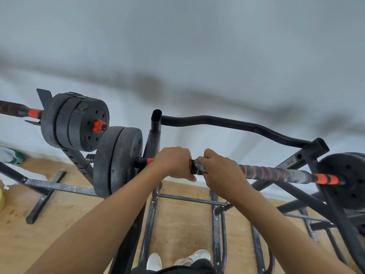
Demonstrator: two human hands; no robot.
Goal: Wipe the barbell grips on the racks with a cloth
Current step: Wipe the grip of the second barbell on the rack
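A barbell lies across the black rack in front of me, its grip (276, 173) dark grey with orange bands. My left hand (173, 163) is closed around the bar near its left end, just right of the left weight plates (118, 161). My right hand (219, 171) sits right beside it, fingers wrapped over the bar and pressing a small grey cloth (199, 165) against it. Only a bit of the cloth shows at my fingertips. A second barbell (75, 121) rests on another rack at the upper left, its striped grip (11, 108) running off the frame.
The right weight plate (343, 178) hangs at the bar's far end. A curved black crossbar (237, 125) joins the rack's two open-topped uprights (156, 123) behind the bar. Rack legs and braces spread over the wooden floor (181, 224). My shoes (154, 262) stand between them.
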